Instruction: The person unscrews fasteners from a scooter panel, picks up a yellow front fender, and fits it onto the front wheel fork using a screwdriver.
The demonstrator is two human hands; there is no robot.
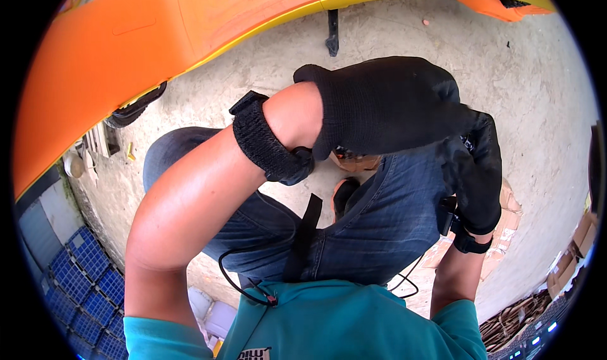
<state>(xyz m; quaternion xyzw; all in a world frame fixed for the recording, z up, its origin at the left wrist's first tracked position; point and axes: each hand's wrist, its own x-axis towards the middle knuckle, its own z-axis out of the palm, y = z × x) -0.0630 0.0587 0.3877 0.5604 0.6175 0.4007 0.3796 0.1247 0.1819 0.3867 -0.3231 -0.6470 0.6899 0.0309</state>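
My left hand [392, 104], in a black knit work glove, reaches across above my right thigh. Its fingers curl down and out of sight at the far end, where they meet my right hand [475, 176]. The right hand wears a black glove too, and its fingers bend in toward the left one. Both hands look closed together over one spot; whatever is between them is hidden. A black strap [269, 142] circles my left wrist, and another strap [471, 241] sits at the right wrist.
A large orange and yellow plastic body [145, 34] spans the far side, with a black leg [332, 34] sticking down. Blue crates [88, 252] stand at lower left. Flattened cardboard [508, 214] lies on the concrete floor [537, 107] at right. My jeans-covered knees [183, 151] are spread below the hands.
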